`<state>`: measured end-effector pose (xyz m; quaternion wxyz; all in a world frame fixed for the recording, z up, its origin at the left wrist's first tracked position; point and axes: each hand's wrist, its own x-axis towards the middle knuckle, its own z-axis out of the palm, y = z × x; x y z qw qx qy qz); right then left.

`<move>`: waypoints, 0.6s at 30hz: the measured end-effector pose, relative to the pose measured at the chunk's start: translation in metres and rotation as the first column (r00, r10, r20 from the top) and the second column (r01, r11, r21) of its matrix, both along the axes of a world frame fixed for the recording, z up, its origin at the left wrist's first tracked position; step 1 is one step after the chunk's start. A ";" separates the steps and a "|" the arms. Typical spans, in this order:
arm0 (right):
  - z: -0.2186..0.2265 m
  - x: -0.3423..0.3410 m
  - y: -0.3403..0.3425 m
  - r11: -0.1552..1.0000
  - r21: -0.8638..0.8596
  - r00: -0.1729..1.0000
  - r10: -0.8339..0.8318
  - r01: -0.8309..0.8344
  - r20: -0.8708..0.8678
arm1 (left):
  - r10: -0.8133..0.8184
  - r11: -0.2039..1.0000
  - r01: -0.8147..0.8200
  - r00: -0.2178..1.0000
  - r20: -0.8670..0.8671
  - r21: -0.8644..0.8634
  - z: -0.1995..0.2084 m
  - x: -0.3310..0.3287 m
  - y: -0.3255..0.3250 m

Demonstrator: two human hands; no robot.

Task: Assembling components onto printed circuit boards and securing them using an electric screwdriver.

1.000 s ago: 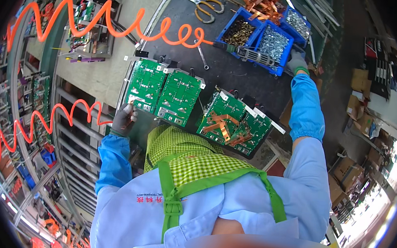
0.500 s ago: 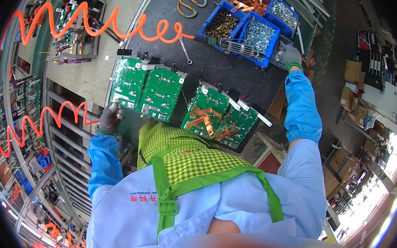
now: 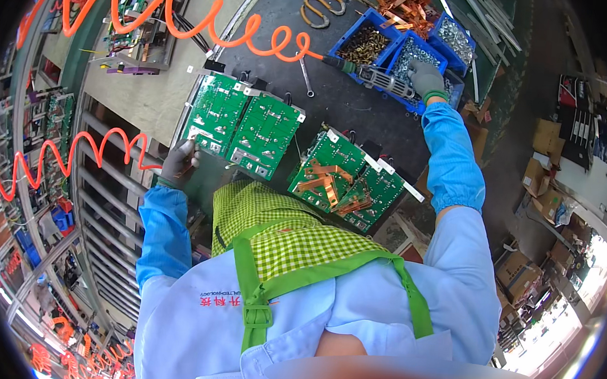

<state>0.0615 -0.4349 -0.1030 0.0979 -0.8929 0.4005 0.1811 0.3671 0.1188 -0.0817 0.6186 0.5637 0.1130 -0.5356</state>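
My left hand [image 3: 179,162], in a grey glove, is at the near left corner of a green circuit board [image 3: 214,111]. Its fingers are curled; whatever they hold is hidden. A second green board [image 3: 263,137] adjoins that one on the right. My right hand [image 3: 427,79], also gloved, reaches into a blue bin of small silver fasteners [image 3: 409,55]. Its fingers are bunched, with the tips among the pieces. Just left of it, a powered screwdriver [image 3: 380,77] lies across the bins' near edges, joined to a coiled orange hose [image 3: 260,42].
More green boards [image 3: 337,153] sit nearer me, with copper strips [image 3: 325,180] on top. Other blue bins hold brass-coloured fasteners [image 3: 363,46] and silver ones [image 3: 455,40]. Scissors [image 3: 318,6] and a wrench [image 3: 306,75] lie on the dark table. Loose copper pieces [image 3: 405,7] are piled behind.
My right hand has moved left from the rightmost bin into the middle bin of silver fasteners. My left hand stays by the board's corner. The whole view has shifted slightly.
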 end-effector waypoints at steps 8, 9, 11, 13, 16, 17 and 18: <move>0.037 -0.015 0.006 0.973 -0.051 0.948 -0.207 0.225 0.241 | -0.090 0.996 0.090 0.996 -0.018 -0.014 0.007 0.004 -0.002; 0.047 -0.016 0.012 0.959 0.014 0.894 -0.269 0.283 0.359 | -0.116 0.993 0.116 0.993 -0.028 -0.023 0.009 0.005 -0.003; 0.099 0.007 0.050 0.896 0.355 0.669 -0.437 0.266 0.602 | -0.175 0.984 0.175 0.984 -0.002 -0.011 0.009 0.009 -0.002; 0.172 0.044 0.128 0.927 0.360 0.563 -0.352 0.102 0.748 | -0.167 0.986 0.168 0.986 0.007 -0.026 0.015 0.007 0.000; 0.205 0.091 0.239 0.849 0.451 0.558 -0.242 -0.274 0.794 | -0.238 0.958 0.237 0.971 0.011 -0.165 -0.003 0.018 0.009; 0.205 0.114 0.275 0.825 0.426 0.585 -0.148 -0.372 0.798 | -0.238 0.951 0.235 0.971 0.009 -0.202 -0.006 0.018 0.011; 0.189 0.132 0.301 0.804 0.396 0.593 -0.068 -0.444 0.803 | -0.235 0.951 0.231 0.972 0.009 -0.206 -0.004 0.016 0.008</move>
